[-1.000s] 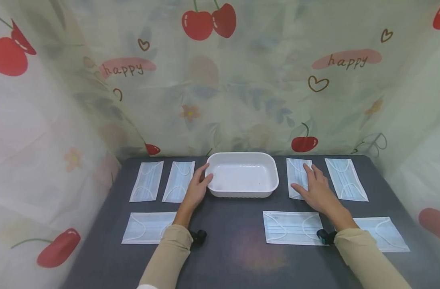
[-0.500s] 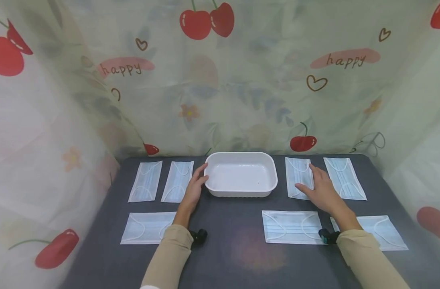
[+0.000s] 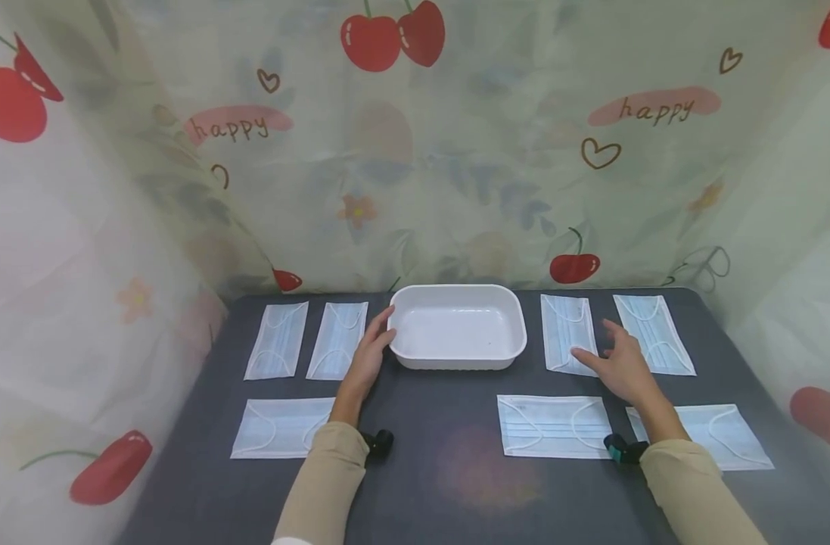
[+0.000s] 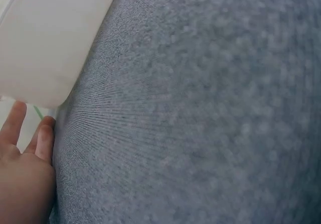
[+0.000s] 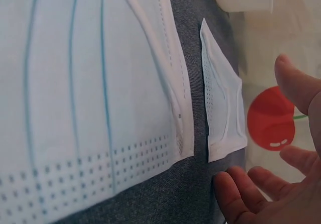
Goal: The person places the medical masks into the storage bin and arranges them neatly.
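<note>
Rightward off a back mask (image 3: 566, 325), the right hand (image 3: 622, 369) has drifted, thumb and fingers apart, holding nothing. The left hand (image 3: 365, 362), fingers parted, touches the tray (image 3: 457, 333). Seven visible masks lie flat either side, seemingly all laid out; none is inside.

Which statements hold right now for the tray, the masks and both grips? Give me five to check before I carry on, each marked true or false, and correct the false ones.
1. The white tray stands in the back row with two masks on each side. True.
2. A mask lies inside the tray. False: the tray is empty.
3. The left grip is at the tray's left end. True.
4. The right grip is pinching a mask. False: it holds nothing, its thumb and fingertips apart.
5. The sleeves are beige. True.
</note>
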Available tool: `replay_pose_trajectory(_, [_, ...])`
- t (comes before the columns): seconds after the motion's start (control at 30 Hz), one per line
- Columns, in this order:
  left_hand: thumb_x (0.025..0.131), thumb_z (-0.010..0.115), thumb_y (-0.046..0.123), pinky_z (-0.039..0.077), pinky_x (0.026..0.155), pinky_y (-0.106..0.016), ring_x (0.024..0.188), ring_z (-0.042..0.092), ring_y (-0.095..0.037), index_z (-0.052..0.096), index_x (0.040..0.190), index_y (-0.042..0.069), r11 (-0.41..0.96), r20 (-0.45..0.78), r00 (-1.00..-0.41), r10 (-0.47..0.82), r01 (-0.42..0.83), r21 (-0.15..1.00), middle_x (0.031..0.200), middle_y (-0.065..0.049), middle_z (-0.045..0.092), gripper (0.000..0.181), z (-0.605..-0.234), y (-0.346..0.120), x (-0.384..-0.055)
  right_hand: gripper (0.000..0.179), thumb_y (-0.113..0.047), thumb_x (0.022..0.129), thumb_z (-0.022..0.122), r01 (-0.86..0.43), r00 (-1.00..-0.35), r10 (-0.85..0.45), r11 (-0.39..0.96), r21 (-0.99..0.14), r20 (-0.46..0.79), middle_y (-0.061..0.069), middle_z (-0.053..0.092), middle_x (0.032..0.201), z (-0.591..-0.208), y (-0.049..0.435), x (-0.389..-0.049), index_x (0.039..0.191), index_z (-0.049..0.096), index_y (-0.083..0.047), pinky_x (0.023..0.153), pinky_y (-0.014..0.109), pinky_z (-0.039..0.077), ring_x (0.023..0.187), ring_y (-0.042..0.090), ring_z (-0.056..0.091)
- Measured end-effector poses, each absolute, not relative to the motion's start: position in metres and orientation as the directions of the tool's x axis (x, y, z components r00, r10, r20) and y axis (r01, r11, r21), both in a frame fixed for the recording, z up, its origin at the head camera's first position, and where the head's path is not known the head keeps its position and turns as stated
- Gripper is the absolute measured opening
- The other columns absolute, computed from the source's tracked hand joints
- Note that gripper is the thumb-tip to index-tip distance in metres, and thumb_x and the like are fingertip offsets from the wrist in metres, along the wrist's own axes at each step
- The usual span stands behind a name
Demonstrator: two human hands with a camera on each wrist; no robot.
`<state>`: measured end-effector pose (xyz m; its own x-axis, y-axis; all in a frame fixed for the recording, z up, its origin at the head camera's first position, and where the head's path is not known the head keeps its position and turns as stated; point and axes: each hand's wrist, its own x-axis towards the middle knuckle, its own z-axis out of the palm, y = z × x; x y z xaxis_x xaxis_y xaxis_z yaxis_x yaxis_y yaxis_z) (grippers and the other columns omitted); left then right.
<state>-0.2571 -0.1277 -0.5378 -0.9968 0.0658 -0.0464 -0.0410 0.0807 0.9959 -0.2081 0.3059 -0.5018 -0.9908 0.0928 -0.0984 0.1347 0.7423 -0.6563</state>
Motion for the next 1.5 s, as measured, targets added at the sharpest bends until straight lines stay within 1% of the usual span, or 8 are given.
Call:
replay_pose_trajectory(0.17, [0.106,0.047,0.023,0.014,0.131,-0.045,0.160,0.019,-0.021,0.042,0.156,0.024,0.084,-0.055,-0.996,0.069,-0.049,0.995,0.169,0.000,0.030,0.049,-0.537,-0.128,-0.257,0.104,-0.047,0.094,0.070,0.173,-0.985,0.113,0.727,-0.665,-0.133,0.042,0.025,0.156,-0.505,0.309,-0.209,0.160,0.009,0.006,0.102,0.065,0.048,0.134,0.061,0.043])
replay_pose_trajectory(0.4, [0.107,0.047,0.024,0.012,0.131,-0.046,0.161,0.017,-0.023,0.038,0.158,0.022,0.089,-0.099,-0.991,0.094,-0.091,0.992,0.170,-0.002,0.027,0.052,-0.530,-0.131,-0.255,0.103,-0.030,0.091,0.076,0.250,-0.967,0.161,0.749,-0.614,-0.197,0.046,0.026,0.152,-0.506,0.308,-0.209,0.157,0.010,0.012,0.108,0.067,0.042,0.139,0.061,0.036])
replay_pose_trajectory(0.5, [0.107,0.047,0.023,0.012,0.131,-0.046,0.160,0.018,-0.024,0.039,0.158,0.021,0.079,-0.089,-0.992,0.093,-0.082,0.994,0.170,-0.003,0.028,0.051,-0.531,-0.130,-0.255,0.100,-0.023,0.089,0.077,0.271,-0.962,0.189,0.760,-0.591,-0.198,0.047,0.030,0.146,-0.509,0.308,-0.208,0.156,0.012,0.013,0.106,0.067,0.044,0.136,0.061,0.038])
replay_pose_trajectory(0.63, [0.106,0.049,0.026,0.015,0.131,-0.048,0.159,0.023,-0.024,0.043,0.156,0.025,0.077,-0.065,-0.995,0.073,-0.059,0.995,0.168,-0.001,0.032,0.050,-0.538,-0.128,-0.255,0.096,-0.018,0.088,0.077,0.300,-0.954,0.237,0.772,-0.561,-0.183,0.046,0.034,0.139,-0.514,0.307,-0.207,0.155,0.016,0.015,0.103,0.067,0.044,0.128,0.059,0.038])
replay_pose_trajectory(0.8, [0.106,0.050,0.025,0.015,0.131,-0.048,0.159,0.023,-0.025,0.043,0.156,0.024,0.082,-0.060,-0.996,0.065,-0.055,0.995,0.168,-0.002,0.033,0.050,-0.540,-0.128,-0.255,0.088,-0.017,0.088,0.077,0.304,-0.953,0.257,0.783,-0.543,-0.162,0.045,0.045,0.134,-0.515,0.305,-0.207,0.152,0.025,0.016,0.101,0.066,0.046,0.123,0.058,0.048])
replay_pose_trajectory(1.0, [0.106,0.050,0.025,0.015,0.131,-0.046,0.159,0.023,-0.022,0.044,0.155,0.026,0.075,-0.059,-0.996,0.060,-0.054,0.996,0.168,0.001,0.033,0.050,-0.537,-0.130,-0.256,0.077,-0.017,0.089,0.076,0.333,-0.942,0.256,0.772,-0.541,-0.215,0.038,0.061,0.120,-0.510,0.303,-0.210,0.145,0.035,0.016,0.090,0.058,0.053,0.108,0.050,0.062])
replay_pose_trajectory(1.3, [0.106,0.049,0.025,0.014,0.131,-0.046,0.160,0.022,-0.023,0.043,0.155,0.027,0.061,-0.066,-0.995,0.076,-0.061,0.996,0.169,0.000,0.031,0.049,-0.535,-0.130,-0.256,0.063,-0.019,0.092,0.072,0.381,-0.921,0.245,0.730,-0.567,-0.302,0.036,0.061,0.124,-0.508,0.307,-0.211,0.137,0.044,0.015,0.094,0.058,0.052,0.113,0.049,0.061])
replay_pose_trajectory(1.5, [0.106,0.050,0.023,0.014,0.131,-0.047,0.159,0.022,-0.024,0.045,0.155,0.025,0.049,-0.058,-0.996,0.072,-0.054,0.997,0.168,-0.002,0.032,0.049,-0.536,-0.130,-0.256,0.052,-0.022,0.096,0.066,0.358,-0.929,0.221,0.737,-0.574,-0.296,0.035,0.061,0.124,-0.508,0.307,-0.208,0.130,0.053,0.015,0.090,0.057,0.052,0.110,0.047,0.060])
